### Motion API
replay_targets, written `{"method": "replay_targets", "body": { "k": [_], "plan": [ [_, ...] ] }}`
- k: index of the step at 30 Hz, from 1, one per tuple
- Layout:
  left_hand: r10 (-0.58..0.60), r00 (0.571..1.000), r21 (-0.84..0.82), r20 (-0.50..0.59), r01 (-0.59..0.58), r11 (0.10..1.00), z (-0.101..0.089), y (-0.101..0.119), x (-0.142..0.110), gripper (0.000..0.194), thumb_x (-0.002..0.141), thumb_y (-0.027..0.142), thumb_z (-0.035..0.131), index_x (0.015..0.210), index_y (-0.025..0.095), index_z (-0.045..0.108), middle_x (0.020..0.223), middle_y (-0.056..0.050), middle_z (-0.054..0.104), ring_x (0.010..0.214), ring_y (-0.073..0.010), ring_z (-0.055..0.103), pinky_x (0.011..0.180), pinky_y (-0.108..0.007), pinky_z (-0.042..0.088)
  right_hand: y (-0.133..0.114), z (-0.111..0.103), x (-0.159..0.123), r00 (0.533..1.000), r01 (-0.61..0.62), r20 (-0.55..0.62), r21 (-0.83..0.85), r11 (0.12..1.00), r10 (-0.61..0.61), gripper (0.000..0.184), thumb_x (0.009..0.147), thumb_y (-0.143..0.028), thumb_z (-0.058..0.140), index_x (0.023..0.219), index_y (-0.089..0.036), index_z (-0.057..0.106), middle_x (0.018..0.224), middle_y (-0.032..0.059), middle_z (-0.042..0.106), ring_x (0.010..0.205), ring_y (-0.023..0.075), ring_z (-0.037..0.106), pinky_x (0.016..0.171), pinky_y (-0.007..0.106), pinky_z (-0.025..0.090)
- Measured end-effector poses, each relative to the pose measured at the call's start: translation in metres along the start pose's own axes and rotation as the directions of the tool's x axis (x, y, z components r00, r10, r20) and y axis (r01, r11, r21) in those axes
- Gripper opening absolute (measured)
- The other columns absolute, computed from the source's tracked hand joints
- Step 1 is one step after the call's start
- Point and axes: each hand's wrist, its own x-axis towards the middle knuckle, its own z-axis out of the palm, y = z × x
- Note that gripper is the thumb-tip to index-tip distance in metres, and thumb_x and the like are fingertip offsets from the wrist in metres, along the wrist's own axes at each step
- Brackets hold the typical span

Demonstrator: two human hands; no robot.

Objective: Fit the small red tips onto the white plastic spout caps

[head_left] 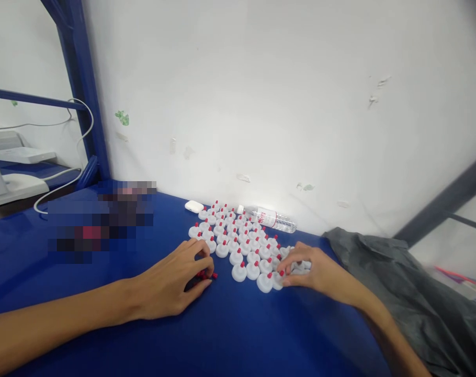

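On the blue table stand many white round nozzle caps (pixel 238 256) with small red tips, grouped in uneven rows. My left hand (pixel 179 277) rests on the table left of them, fingers curled and thumb close to the forefinger. A small red tip (pixel 215 275) shows at its fingertips, and more red tips (pixel 201 273) lie partly hidden under the palm. My right hand (pixel 310 269) is at the right end of the group, its thumb and fingers closed around a red-tipped white nozzle cap (pixel 278 281). Further white caps (pixel 301 266) without visible red tips lie partly behind that hand.
A clear plastic bottle (pixel 277 219) lies on its side against the white wall. Near it sits a white rounded case (pixel 193 206). Dark grey fabric (pixel 398 283) covers the right side. A blue metal frame (pixel 85 78) and white cable (pixel 89 123) are at left, near a blurred-out patch.
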Motion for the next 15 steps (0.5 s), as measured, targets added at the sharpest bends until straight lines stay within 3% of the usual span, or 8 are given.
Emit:
{"method": "replay_targets", "body": {
  "k": [3,5,8,10,15],
  "plan": [
    [-0.013,1.000,-0.016,-0.026,0.013,1.000,-0.001,0.002,0.000,0.012,0.098,0.021,0.056,0.101,0.023,0.067,0.114,-0.006,0.060,0.099,-0.0232,0.059,0.090,-0.038,0.050,0.000,-0.002,0.000,1.000,0.023,-0.011,0.048,0.999,-0.023,0.030,0.086,-0.059,0.078,0.090,-0.030,0.082,0.098,0.0045,0.078,0.099,0.0260,0.068,0.094,0.040,0.053],
    [-0.004,0.999,-0.028,-0.044,0.003,1.000,-0.003,0.004,0.000,0.014,0.101,0.020,0.052,0.100,0.023,0.066,0.113,-0.006,0.060,0.099,-0.0225,0.058,0.090,-0.037,0.050,-0.005,-0.005,-0.003,0.998,0.033,-0.066,0.168,0.985,-0.022,0.033,0.088,-0.059,0.076,0.090,-0.027,0.078,0.110,0.0061,0.077,0.108,0.0271,0.069,0.099,0.041,0.053],
    [0.043,0.995,-0.042,-0.093,-0.048,0.998,-0.007,0.007,0.000,0.021,0.104,0.015,0.044,0.102,0.022,0.063,0.111,-0.006,0.060,0.098,-0.0214,0.056,0.091,-0.038,0.048,-0.017,-0.005,-0.008,0.995,0.044,-0.102,0.411,0.911,-0.002,0.033,0.093,-0.058,0.072,0.093,-0.024,0.068,0.124,0.0095,0.075,0.118,0.0281,0.069,0.102,0.043,0.053],
    [0.093,0.986,-0.049,-0.138,-0.100,0.994,-0.010,0.009,0.000,0.022,0.104,0.013,0.041,0.101,0.022,0.061,0.108,-0.005,0.059,0.096,-0.0208,0.055,0.090,-0.037,0.048,-0.028,0.002,-0.008,0.997,0.042,-0.076,0.513,0.857,-0.004,0.032,0.095,-0.056,0.070,0.094,-0.025,0.064,0.126,0.0098,0.074,0.115,0.0264,0.070,0.098,0.042,0.055],
    [0.252,0.947,0.002,-0.199,-0.257,0.967,-0.012,0.015,-0.003,0.014,0.104,0.013,0.050,0.108,0.023,0.059,0.105,-0.004,0.060,0.095,-0.0195,0.054,0.090,-0.034,0.048,-0.061,0.039,-0.005,0.996,0.086,-0.041,0.451,0.888,-0.076,0.025,0.098,-0.051,0.068,0.106,-0.027,0.070,0.113,0.0033,0.075,0.101,0.0208,0.067,0.092,0.035,0.051]
  ]
}}
